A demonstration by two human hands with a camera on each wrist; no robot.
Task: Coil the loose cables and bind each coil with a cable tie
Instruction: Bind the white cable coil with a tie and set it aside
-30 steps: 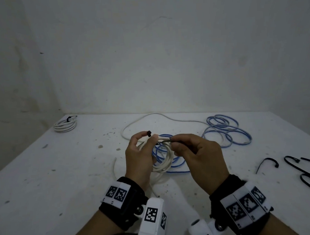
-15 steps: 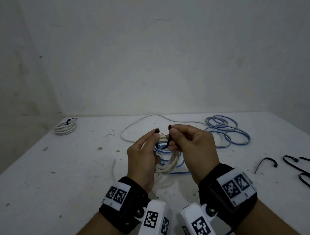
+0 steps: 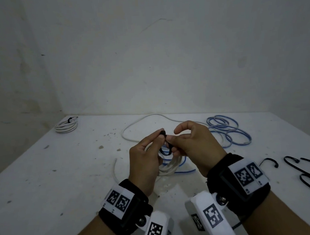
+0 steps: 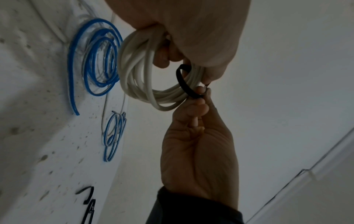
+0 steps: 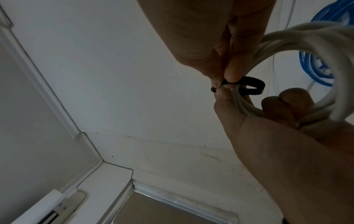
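Note:
A white cable coil [image 3: 171, 167] hangs from my left hand [image 3: 160, 136], whose fingers curl through it; in the left wrist view the coil [image 4: 138, 78] shows several turns. A black cable tie [image 3: 167, 152] loops round one side of the coil. My left thumb and forefinger pinch the tie's head [image 3: 162, 132]. My right hand [image 3: 171, 139] pinches the tie's other end right beside the head. In the right wrist view the tie [image 5: 252, 87] forms a small ring over the white strands [image 5: 306, 37]. A loose blue cable [image 3: 223, 131] lies on the table behind my right hand.
A bound white coil [image 3: 65, 125] lies at the table's far left corner. Several spare black ties [image 3: 306, 172] lie at the right edge. Another blue cable [image 3: 182, 168] rests under the held coil. A white cable [image 3: 142, 121] arcs toward the wall.
My right hand has brought the tie's tail from the right round to the head held by my left fingers, so the tie now rings the coil. Both hands have come closer together.

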